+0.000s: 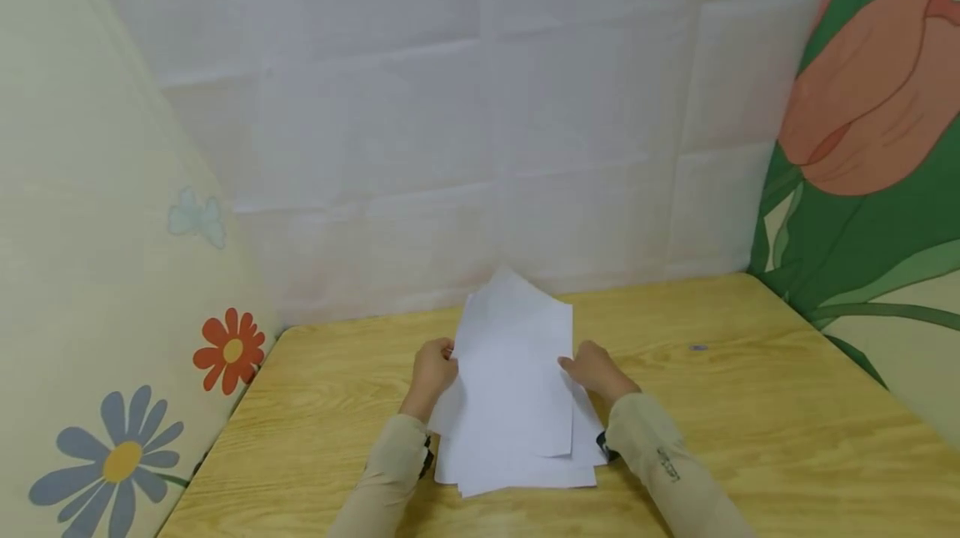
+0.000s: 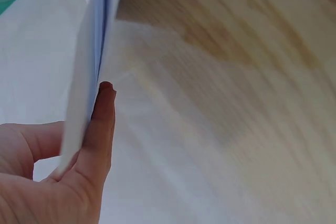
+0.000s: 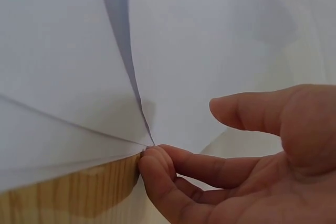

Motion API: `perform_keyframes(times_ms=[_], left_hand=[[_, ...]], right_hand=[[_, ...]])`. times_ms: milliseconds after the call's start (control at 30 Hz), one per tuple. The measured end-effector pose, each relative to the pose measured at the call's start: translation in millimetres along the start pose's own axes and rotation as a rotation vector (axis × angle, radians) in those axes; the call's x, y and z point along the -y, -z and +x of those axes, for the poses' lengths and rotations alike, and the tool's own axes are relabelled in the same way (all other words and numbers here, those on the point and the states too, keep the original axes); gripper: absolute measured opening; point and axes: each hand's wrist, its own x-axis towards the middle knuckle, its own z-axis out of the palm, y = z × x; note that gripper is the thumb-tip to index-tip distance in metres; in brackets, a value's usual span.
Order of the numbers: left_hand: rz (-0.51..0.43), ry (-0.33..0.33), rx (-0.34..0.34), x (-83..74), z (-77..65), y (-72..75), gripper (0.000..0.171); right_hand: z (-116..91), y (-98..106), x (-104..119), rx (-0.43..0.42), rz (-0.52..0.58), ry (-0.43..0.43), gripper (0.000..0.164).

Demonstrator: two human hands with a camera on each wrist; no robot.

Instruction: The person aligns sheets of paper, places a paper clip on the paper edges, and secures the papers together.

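A loose stack of white paper sheets (image 1: pixel 517 388) is held over the table in the head view, its edges uneven and one corner pointing up at the back. My left hand (image 1: pixel 433 367) grips the left edge; in the left wrist view the sheets (image 2: pixel 81 77) pass between thumb and fingers. On the right edge is my right hand (image 1: pixel 597 367). In the right wrist view its curled fingertips (image 3: pixel 155 161) hold the edges where several sheets (image 3: pixel 68 66) meet, while the thumb (image 3: pixel 247 109) stands apart from the fingers.
The wood-grain table (image 1: pixel 337 404) stretches out on both sides. A small purplish object (image 1: pixel 698 347) lies to the right. White cloth (image 1: pixel 480 121) hangs behind, with flower-printed panels left and right.
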Motion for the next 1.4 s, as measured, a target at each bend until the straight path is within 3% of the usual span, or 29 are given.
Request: perform_keyframes(times_ms=[267,600,833,1033,1233,1400], left_hand=[[-0.070,-0.011,-0.052,-1.8,-3.3,1.4,0.027],[-0.129,-0.051,-0.132,-3.2,-9.3,2.8,0.021],[-0.186,-0.022,-0.158,-1.7,-10.4,0.9,0.020],[-0.232,0.005,-0.172,-1.9,-9.3,-2.9,0.019],[-0.302,0.013,-0.190,-6.4,-8.4,-3.7,0.018],[-0.347,-0.014,-0.213,-8.0,-8.4,-1.9,0.018]], right_hand=[[-1,-1,-2,-0.005,0.029,-0.008,0.037],[-3,-1,-3,-0.036,0.100,0.059,0.050],[-1,1,-4,-0.018,0.105,0.001,0.034],[3,4,-9,-0.003,0.137,-0.027,0.038],[6,6,-17,-0.044,0.152,0.023,0.028],[8,7,-16,-0.111,0.213,0.081,0.030]])
